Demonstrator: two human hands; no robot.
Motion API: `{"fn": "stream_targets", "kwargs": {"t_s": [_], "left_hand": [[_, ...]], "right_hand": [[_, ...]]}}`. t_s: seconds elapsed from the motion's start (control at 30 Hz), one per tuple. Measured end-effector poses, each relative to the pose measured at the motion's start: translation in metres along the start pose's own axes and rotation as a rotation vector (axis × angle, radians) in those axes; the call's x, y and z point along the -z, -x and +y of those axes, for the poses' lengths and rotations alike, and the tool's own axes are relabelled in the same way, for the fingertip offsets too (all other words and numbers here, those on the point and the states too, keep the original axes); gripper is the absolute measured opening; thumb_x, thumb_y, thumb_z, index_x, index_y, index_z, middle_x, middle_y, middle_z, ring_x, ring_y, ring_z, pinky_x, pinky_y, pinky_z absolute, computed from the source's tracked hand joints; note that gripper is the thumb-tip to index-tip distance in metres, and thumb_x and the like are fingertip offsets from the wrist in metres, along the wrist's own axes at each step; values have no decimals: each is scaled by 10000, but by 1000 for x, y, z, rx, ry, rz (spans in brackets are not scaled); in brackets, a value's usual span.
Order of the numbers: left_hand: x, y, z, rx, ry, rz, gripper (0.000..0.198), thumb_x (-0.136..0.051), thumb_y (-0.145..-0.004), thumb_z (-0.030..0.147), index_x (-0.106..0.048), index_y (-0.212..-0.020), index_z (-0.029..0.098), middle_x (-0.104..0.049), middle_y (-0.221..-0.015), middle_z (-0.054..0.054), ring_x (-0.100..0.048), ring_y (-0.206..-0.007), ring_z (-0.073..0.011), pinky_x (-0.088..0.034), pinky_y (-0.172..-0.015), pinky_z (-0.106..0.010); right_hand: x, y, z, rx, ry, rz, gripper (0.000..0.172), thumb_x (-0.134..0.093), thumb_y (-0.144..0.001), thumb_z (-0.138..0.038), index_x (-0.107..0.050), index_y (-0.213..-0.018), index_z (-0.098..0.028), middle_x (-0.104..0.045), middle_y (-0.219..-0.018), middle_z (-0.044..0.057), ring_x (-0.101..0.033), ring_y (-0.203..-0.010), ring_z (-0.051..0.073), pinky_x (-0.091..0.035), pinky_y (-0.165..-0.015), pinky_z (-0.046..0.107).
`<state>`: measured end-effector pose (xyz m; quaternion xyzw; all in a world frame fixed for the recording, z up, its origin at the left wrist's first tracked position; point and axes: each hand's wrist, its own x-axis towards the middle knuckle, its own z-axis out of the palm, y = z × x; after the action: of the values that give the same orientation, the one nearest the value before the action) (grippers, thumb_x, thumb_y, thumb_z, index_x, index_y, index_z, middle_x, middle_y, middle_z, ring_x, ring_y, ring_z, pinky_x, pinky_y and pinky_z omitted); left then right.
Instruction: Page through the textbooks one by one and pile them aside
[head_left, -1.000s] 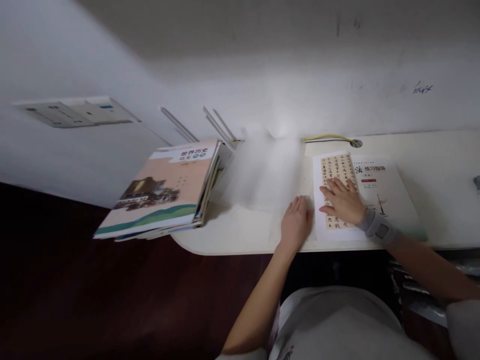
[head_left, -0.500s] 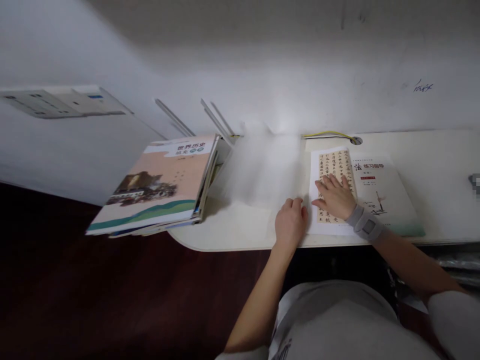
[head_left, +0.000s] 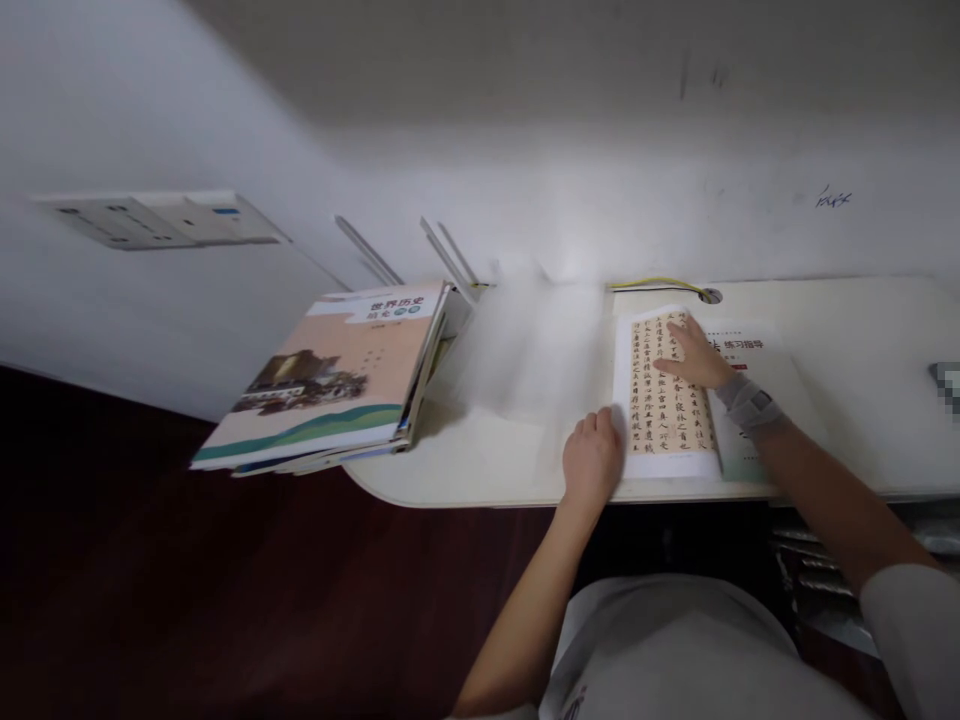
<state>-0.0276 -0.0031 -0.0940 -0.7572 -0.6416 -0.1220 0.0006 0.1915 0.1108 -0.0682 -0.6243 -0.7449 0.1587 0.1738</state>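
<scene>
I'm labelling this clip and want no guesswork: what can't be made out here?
Head view:
1. White patch between book stack and calligraphy sheet: blurred, unidentifiable.
2. Booklet cover: partly covered by the sheet, right hand and forearm.
3. Object at the right edge: pixelated and cut off.
4. Left hand: curled fingers hide whether it pinches the sheet.

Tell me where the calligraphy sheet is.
Head view, right of centre: the calligraphy sheet lies on the desk, overlapping a booklet, right hand on its top, left hand at its lower-left edge.
</scene>
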Motion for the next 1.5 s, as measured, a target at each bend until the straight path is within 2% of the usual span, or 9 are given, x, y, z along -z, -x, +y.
{"fn": "stream_targets", "kwargs": {"t_s": [0.17,0.4,0.6,0.77,0.93,1.07,1.2,1.33,1.5], "left_hand": [[1,-2,3,14,59,34,350,-394,-884,136,-518,-1212,134,-652,-958,-122,-629,-869,-235,-482,-735,-327],[14,-11,0,79,11,-32,392,-375,-878,112,-490,-1252,140,-618,-1031,-126,-613,-910,-238,-491,-718,-323],[36,-58,10,-101,-204,-197,334,-311,-916,128,-578,-1111,176,-532,-1209,-144,-549,-1038,-259,-503,-759,-353],[47,-104,23,-105,-277,-344,390,-318,-918,130,-538,-1240,128,-284,-1503,-191,-413,-1262,-329,-483,-858,-423],[45,-131,17,-85,-344,-422,453,-341,-909,128,-457,-1346,111,-161,-1551,-209,-240,-1377,-415,-421,-933,-532],[32,-141,16,-14,-341,-419,470,-330,-920,135,-422,-1376,74,-180,-1541,-228,-273,-1368,-409,-411,-954,-514],[20,-140,17,-35,-272,-363,569,-384,-932,292,-302,-1449,70,-212,-1534,-222,-296,-1350,-424,-379,-984,-546],[15,-138,12,-30,-246,-264,533,-333,-940,251,-304,-1449,96,-278,-1514,-211,-363,-1326,-372,-401,-977,-510],[13,-138,8,-5,-205,-227,537,-300,-943,207,-246,-1463,82,-280,-1510,-220,-379,-1322,-336,-422,-972,-465]], "right_hand": [[-22,2,1,-12,-75,32,833,-557,-777,-612,-364,-1422,-120,-86,-1566,196,-109,-1424,395,-298,-1082,526],[-19,13,-3,0,-63,-26,798,-567,-787,-557,-377,-1416,-104,-23,-1579,170,-72,-1431,390,-267,-1105,523],[-16,15,-2,-27,-58,-102,818,-617,-770,-497,-340,-1439,-115,32,-1586,144,-5,-1436,383,-198,-1140,513],[-14,20,-2,14,2,-120,767,-610,-784,-468,-354,-1431,-145,13,-1589,130,-16,-1437,382,-223,-1132,514],[-6,27,-6,152,202,-123,703,-590,-809,-437,-387,-1416,-148,-110,-1576,160,-70,-1435,376,-237,-1114,530],[-2,11,-21,257,410,-97,660,-531,-852,-504,-420,-1397,-149,-231,-1544,175,-164,-1421,372,-169,-1115,580],[-9,-13,-37,371,479,-230,633,-374,-917,-542,-418,-1400,-135,-379,-1478,167,-287,-1386,331,-162,-1112,596],[-19,-17,-38,441,489,-293,681,-329,-919,-564,-403,-1407,-96,-359,-1480,191,-323,-1371,323,-175,-1108,596],[-22,-11,-26,511,481,-302,740,-368,-886,-610,-366,-1435,-114,-328,-1496,187,-308,-1378,330,-177,-1109,580]]}}
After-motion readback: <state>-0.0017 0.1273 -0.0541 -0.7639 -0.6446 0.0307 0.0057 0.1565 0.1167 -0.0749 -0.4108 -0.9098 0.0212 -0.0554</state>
